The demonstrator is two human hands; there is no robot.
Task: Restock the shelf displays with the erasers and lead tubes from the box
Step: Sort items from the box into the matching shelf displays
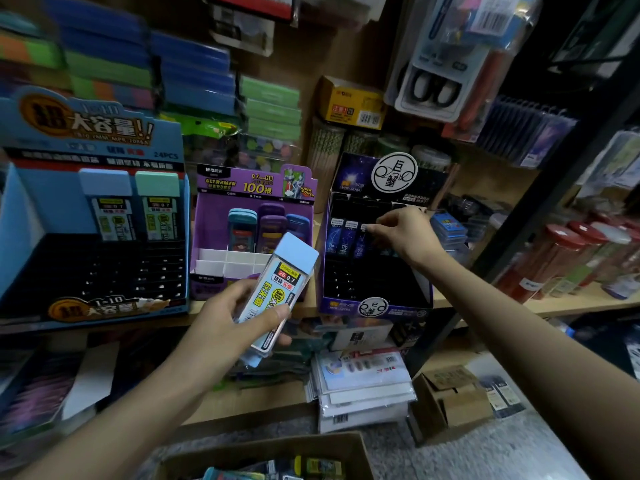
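Note:
My left hand [239, 320] grips a light-blue capped lead tube [277, 292] labelled 2B 0.7, tilted in front of the purple display [254, 199]. My right hand [401, 233] reaches into the dark constellation display [377, 299] and pinches the top of a small dark lead tube [363, 237] in its back row. Two similar dark tubes [343, 237] stand left of it. The blue display [100, 244] at left holds two large tubes [110, 209] in its back row. The cardboard box [270, 459] sits at the bottom edge with several items inside.
Wooden shelf edge [571, 303] runs under the displays. Red-lidded jars [571, 258] stand at right. Packets [363, 386] and a small open carton [453, 396] lie on the lower shelf. Hanging scissors packs [436, 84] and stacked colour pads [194, 74] fill the wall above.

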